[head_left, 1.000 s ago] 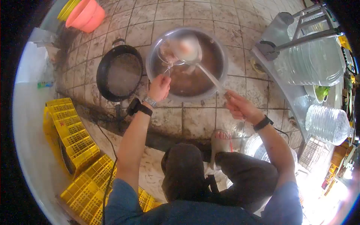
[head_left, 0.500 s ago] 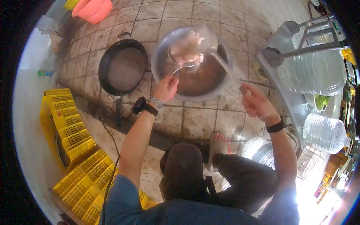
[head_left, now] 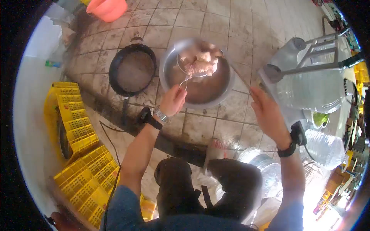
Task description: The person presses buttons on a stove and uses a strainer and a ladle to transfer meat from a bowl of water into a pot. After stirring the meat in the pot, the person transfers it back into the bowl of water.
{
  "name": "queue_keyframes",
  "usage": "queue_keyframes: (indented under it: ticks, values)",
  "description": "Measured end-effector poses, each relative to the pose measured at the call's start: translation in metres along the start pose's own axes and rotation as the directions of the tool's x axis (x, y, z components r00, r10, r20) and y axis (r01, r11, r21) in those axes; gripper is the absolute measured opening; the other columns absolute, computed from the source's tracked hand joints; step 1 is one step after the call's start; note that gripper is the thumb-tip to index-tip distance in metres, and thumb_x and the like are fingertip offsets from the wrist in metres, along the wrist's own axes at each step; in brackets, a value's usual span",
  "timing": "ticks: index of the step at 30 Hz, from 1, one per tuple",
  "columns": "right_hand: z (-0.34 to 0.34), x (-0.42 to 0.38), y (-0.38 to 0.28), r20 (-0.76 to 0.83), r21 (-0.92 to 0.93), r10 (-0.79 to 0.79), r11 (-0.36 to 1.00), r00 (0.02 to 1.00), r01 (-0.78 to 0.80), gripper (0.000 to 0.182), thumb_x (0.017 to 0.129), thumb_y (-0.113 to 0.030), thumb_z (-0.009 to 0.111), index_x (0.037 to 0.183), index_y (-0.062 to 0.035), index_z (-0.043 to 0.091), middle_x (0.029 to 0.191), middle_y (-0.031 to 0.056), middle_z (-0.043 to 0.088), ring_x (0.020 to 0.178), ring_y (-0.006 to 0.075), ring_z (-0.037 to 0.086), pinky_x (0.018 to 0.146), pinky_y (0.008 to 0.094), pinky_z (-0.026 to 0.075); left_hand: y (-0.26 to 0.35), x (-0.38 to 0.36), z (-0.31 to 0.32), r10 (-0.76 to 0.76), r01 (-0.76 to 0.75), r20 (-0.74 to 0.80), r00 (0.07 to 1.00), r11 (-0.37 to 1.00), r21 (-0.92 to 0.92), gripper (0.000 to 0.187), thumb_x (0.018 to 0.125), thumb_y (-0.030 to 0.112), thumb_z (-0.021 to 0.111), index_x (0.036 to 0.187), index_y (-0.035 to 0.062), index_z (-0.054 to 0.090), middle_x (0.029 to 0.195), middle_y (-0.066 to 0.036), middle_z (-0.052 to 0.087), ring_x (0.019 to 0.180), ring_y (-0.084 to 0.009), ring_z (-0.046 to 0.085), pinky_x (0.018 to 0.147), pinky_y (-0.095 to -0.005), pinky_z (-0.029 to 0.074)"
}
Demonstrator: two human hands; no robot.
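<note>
My left hand (head_left: 172, 101) is closed on the looped wire handle of a strainer (head_left: 185, 82). Pale chunks of meat (head_left: 202, 61) are heaped in the strainer, above a wide metal basin (head_left: 165, 79) of brownish liquid. My right hand (head_left: 266, 111) grips the long handle of a ladle (head_left: 241, 78), which slants up to the basin's right side. The ladle's bowl is blurred and cannot be told apart from the meat and basin rim.
Left of the basin, a black pan (head_left: 112, 73) with liquid lies on the tiles. Yellow crates (head_left: 79, 127) line the left side. A coral tub (head_left: 110, 9) is at the back. Large clear plastic bottles (head_left: 323, 148) and a grey metal frame (head_left: 304, 69) stand at the right.
The ladle bowl, earlier raised over the strainer, is lower and no longer distinct. More meat chunks show heaped in the strainer. The whole view has shifted slightly.
</note>
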State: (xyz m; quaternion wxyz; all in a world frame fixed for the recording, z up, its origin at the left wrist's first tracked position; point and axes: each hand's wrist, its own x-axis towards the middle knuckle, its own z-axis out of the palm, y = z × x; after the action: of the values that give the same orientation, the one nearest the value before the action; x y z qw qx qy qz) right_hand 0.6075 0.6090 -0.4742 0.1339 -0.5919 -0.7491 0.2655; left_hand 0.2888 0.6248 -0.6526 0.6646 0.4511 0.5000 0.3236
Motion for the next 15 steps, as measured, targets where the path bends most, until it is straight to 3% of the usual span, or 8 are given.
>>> queue_keyframes:
  ticks: [3,8,12,14,15]
  values:
    - [-0.047,-0.013,-0.044,0.037,-0.008,0.062,0.998,0.997,-0.062,0.039,0.092,-0.009,0.054,0.131,-0.0059,0.049,0.108,0.023,0.064,0.097,0.0434,0.061,0.084,0.0467,0.049,0.053,-0.033,0.008,0.011,-0.012,-0.027,1.0,0.999,-0.045,0.018,0.099,0.023,0.052,0.09,0.0096,0.044,0.056,0.003,0.041,0.038,-0.0064,0.036,0.034,-0.0252,0.029]
    - [-0.143,-0.041,-0.138,0.053,-0.033,-0.042,0.998,0.998,0.044,0.042,0.093,-0.007,0.054,0.133,-0.005,0.046,0.114,0.0251,0.06,0.098,0.044,0.06,0.081,0.0456,0.05,0.164,-0.122,0.018,0.057,-0.073,-0.107,0.993,0.985,-0.154,0.017,0.1,0.023,0.051,0.091,0.0102,0.044,0.054,0.003,0.041,0.036,-0.0067,0.035,0.032,-0.0253,0.027]
    - [-0.231,-0.069,-0.243,0.097,-0.038,-0.075,0.996,0.992,0.079,0.044,0.092,-0.007,0.054,0.136,-0.0045,0.045,0.11,0.0251,0.061,0.095,0.0432,0.061,0.08,0.0442,0.051,0.273,-0.212,0.02,0.09,-0.126,-0.143,0.986,0.955,-0.27,0.019,0.101,0.026,0.049,0.092,0.0115,0.043,0.056,0.002,0.039,0.037,-0.0071,0.033,0.034,-0.0239,0.029]
    - [-0.26,-0.087,-0.314,0.079,-0.068,-0.2,0.976,0.977,0.205,0.045,0.092,-0.007,0.055,0.136,-0.0041,0.046,0.106,0.025,0.061,0.095,0.0427,0.061,0.078,0.0438,0.051,0.322,-0.275,0.012,0.103,-0.172,-0.238,0.966,0.94,-0.295,0.019,0.101,0.026,0.049,0.091,0.0109,0.043,0.056,0.003,0.039,0.038,-0.0069,0.033,0.034,-0.0239,0.028]
    - [-0.278,-0.094,-0.347,0.115,-0.093,-0.18,0.977,0.977,0.191,0.045,0.092,-0.007,0.055,0.136,-0.0037,0.046,0.106,0.0245,0.062,0.095,0.0421,0.061,0.078,0.0433,0.051,0.345,-0.305,0.009,0.087,-0.178,-0.236,0.968,0.9,-0.398,0.018,0.1,0.025,0.051,0.091,0.011,0.044,0.057,0.004,0.04,0.039,-0.0065,0.034,0.034,-0.0237,0.027]
